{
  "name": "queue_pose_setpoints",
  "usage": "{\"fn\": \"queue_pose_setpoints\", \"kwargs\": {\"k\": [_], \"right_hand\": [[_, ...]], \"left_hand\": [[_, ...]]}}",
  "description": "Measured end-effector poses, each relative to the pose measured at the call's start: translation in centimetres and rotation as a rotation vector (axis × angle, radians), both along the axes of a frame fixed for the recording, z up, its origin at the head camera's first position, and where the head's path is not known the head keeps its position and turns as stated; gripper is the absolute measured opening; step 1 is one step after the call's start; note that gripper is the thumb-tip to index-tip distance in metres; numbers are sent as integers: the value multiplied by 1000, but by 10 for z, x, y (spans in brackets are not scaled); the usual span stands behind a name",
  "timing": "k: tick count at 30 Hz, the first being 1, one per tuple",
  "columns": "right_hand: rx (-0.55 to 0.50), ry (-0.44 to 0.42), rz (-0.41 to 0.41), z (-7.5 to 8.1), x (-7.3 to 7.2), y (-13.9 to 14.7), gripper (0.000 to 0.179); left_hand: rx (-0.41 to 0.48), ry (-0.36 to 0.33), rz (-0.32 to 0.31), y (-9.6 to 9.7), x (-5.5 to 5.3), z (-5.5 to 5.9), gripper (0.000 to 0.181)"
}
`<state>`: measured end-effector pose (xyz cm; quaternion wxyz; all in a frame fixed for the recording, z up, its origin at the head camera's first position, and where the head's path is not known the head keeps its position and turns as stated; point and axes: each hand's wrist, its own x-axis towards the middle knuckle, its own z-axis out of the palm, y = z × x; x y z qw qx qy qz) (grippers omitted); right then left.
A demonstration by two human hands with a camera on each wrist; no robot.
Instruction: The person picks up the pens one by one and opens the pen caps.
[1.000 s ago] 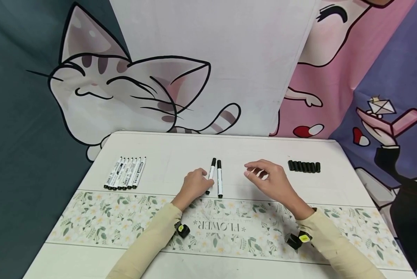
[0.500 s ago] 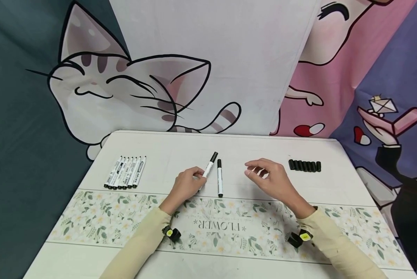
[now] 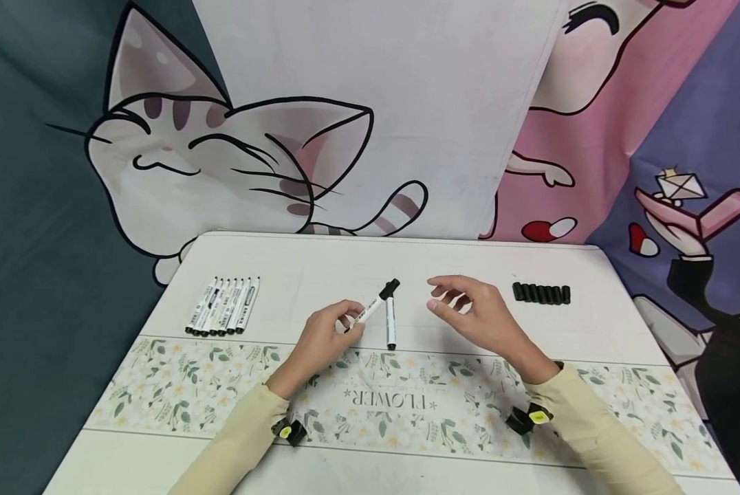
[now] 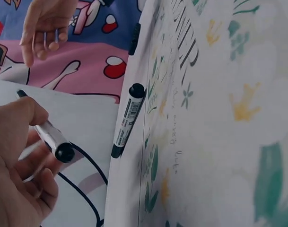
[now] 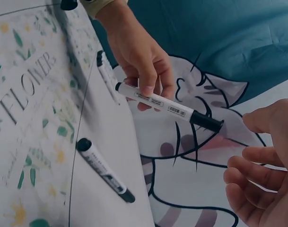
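Observation:
My left hand (image 3: pixel 325 335) pinches a white marker (image 5: pixel 158 102) with its black cap on, raised above the table and tilted with the cap up and to the right. A second capped marker (image 3: pixel 390 324) lies on the table just right of it; in the head view the held marker's cap overlaps its top. My right hand (image 3: pixel 476 309) hovers to the right, fingers loosely bent and apart, holding nothing. In the right wrist view the held marker's cap points toward the right hand's fingers (image 5: pixel 257 168), with a gap between.
At the left of the table (image 3: pixel 308 261) lies a row of several uncapped markers (image 3: pixel 223 306), tips pointing away. A row of several black caps (image 3: pixel 540 293) lies at the right. A floral strip (image 3: pixel 234 392) crosses the table, and a cartoon-print curtain (image 3: pixel 456 124) hangs behind.
My left hand has lifted its marker off the table and drawn slightly left and toward me, tilting the cap rightward. The right hand has shifted slightly left.

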<state>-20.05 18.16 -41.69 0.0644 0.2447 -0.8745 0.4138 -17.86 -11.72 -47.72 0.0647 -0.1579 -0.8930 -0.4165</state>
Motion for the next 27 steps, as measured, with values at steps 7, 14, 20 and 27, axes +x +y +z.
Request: {"fn": "queue_pose_setpoints", "kwargs": {"k": [7, 14, 20, 27], "right_hand": [[-18, -4, 69, 5, 8, -12, 40], [9, 33, 121, 8, 19, -24, 43], [38, 94, 149, 11, 28, -30, 42], [24, 163, 179, 15, 31, -35, 40]], "left_hand": [[4, 155, -77, -2, 10, -2, 23], [8, 276, -114, -1, 17, -8, 25], [-1, 286, -135, 0, 24, -7, 25], [0, 254, -160, 3, 31, 1, 25]]}}
